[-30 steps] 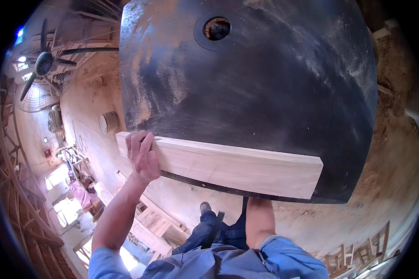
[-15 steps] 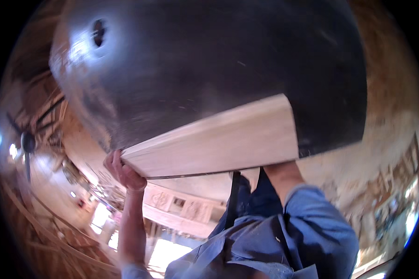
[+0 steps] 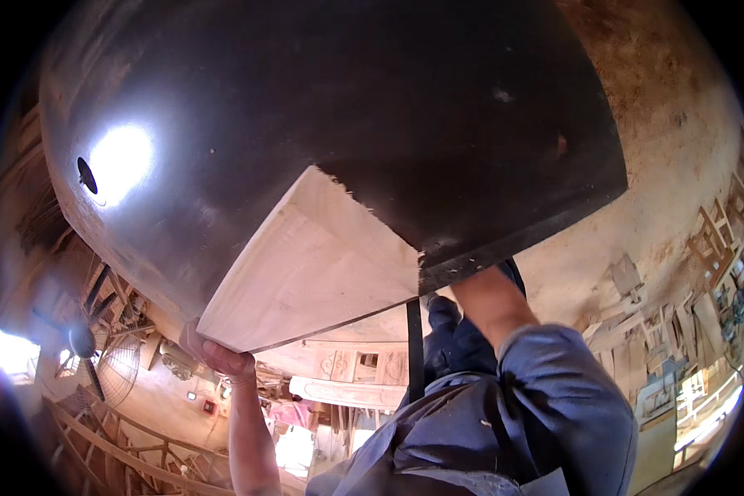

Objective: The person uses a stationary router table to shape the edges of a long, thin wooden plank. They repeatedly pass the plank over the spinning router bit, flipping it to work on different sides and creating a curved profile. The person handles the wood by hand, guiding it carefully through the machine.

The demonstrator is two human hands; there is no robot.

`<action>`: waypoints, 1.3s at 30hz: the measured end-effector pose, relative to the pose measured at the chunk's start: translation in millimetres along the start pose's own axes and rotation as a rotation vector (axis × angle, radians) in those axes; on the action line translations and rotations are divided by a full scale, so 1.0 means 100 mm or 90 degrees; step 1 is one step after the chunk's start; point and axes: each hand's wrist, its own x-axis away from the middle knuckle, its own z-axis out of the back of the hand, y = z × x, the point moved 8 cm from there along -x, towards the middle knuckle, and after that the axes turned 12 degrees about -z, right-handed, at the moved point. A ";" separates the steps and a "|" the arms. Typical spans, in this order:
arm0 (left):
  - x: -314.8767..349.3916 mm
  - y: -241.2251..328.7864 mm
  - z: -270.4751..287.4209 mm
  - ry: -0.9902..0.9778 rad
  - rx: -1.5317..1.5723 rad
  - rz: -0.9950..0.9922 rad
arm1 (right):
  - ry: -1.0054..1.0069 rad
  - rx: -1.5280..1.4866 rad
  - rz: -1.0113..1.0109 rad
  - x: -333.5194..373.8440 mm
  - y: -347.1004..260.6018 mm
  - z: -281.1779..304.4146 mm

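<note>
A pale wooden board (image 3: 314, 269) lies slanted on a broad, smooth dark worktop (image 3: 347, 91). One of its short edges is ragged and splintered. My left hand (image 3: 223, 357) is closed around the board's lower left corner, at the worktop's near edge. My right forearm (image 3: 492, 302) reaches under the near edge of the dark top. The right hand itself is hidden there, so its fingers and anything they touch do not show.
A round hole (image 3: 88, 175) pierces the worktop at the left. Carved wooden panels (image 3: 355, 364) lie beyond my legs. Wood offcuts (image 3: 686, 322) lean at the right. A standing fan (image 3: 83, 341) and curved wooden pieces (image 3: 132, 446) are at the left.
The board looks turned more steeply, its left corner lower and its far corner shifted left. My left hand has moved down with it. The whole view has shifted too.
</note>
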 end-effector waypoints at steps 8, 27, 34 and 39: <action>-0.01 0.12 0.06 0.035 -0.027 -0.040 | -0.002 0.005 0.006 0.33 0.02 -0.11; -0.10 0.16 0.24 0.138 0.041 0.069 | -0.058 -0.121 0.130 0.44 0.35 0.45; -1.55 1.23 0.05 0.210 0.171 -0.056 | 0.214 -0.182 0.539 2.11 -0.51 3.47; -2.66 1.72 0.00 0.209 0.265 -0.244 | 0.275 0.253 0.434 1.76 -1.35 3.96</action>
